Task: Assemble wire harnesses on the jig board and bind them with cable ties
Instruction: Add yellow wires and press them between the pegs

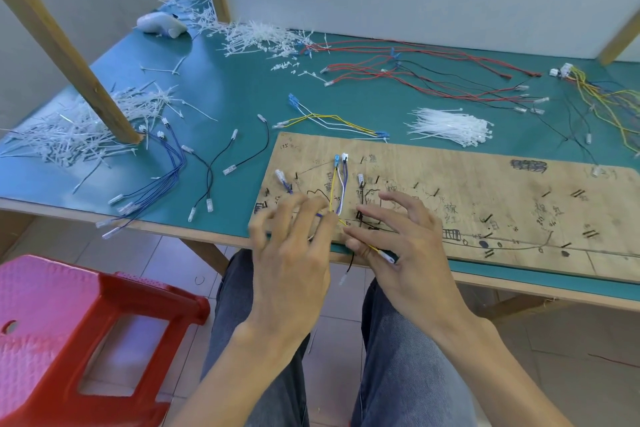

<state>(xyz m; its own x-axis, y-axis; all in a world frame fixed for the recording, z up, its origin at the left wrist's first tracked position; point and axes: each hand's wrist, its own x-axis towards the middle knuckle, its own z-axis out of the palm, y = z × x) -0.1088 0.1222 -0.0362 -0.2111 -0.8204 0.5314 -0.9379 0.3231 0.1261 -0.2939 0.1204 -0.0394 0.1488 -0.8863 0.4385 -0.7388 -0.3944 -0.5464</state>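
- The board [485, 191] lies flat along the near edge of the table [225, 97], with pegs and scribbled marks all over it.
- At the board's left end a yellow wire [333, 191] runs down from a blue plug [337, 160] toward the person's hands.
- The right hand [408, 246] seems to pinch the lower end of the yellow wire between thumb and forefinger. The wire's white terminal [388, 256] pokes out beside the thumb, and the other fingers spread above the board.
- The left hand [291, 253] is blurred, its fingers bent over the wires at the board's near edge. I cannot tell whether it grasps anything.
- A black wire [350, 264] dangles off the edge between the two hands.
- A tidy bundle of ties [450, 127] sits just behind the board.
- Red leads [415, 78] sprawl farther back, and blue leads [169, 173] trail off the table to the left of the board.
- Clipped scraps [69, 139] are heaped at the left end.
- A red stool [69, 340] stands on the floor at the left.
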